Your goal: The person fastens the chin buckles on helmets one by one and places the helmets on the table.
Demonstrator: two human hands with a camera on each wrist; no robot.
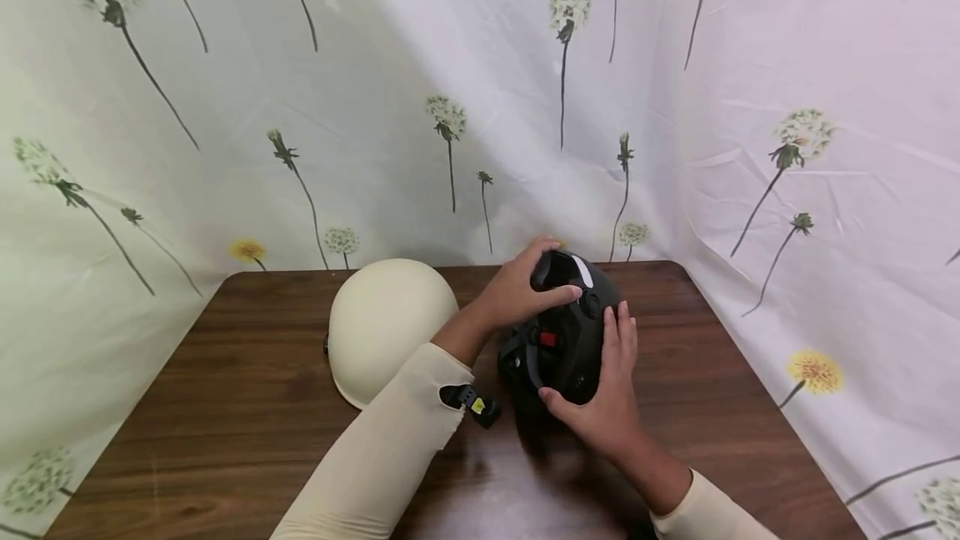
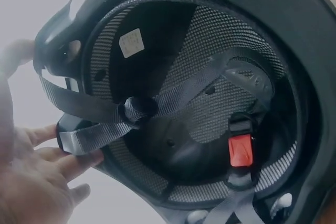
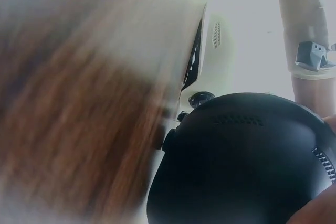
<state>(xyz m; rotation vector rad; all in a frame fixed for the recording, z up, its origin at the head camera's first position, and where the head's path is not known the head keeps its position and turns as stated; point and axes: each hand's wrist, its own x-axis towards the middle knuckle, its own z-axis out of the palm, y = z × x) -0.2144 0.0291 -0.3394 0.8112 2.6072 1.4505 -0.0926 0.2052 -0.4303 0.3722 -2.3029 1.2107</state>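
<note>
Both hands hold a black helmet, tilted on its side so that its hollow faces left. My left hand grips the far end of its rim, fingers over the edge and thumb near a round black fitting. The right hand clasps the near right side, its thumb at the rim and its other fingers along the outer shell. In the left wrist view the padded lining, grey chin straps and a red buckle show. The right wrist view shows the smooth black shell.
A cream helmet rests dome up on the dark wooden table, left of the black one and beside the left forearm. A curtain printed with dandelions hangs behind and around the table. A small black camera is strapped to the left wrist.
</note>
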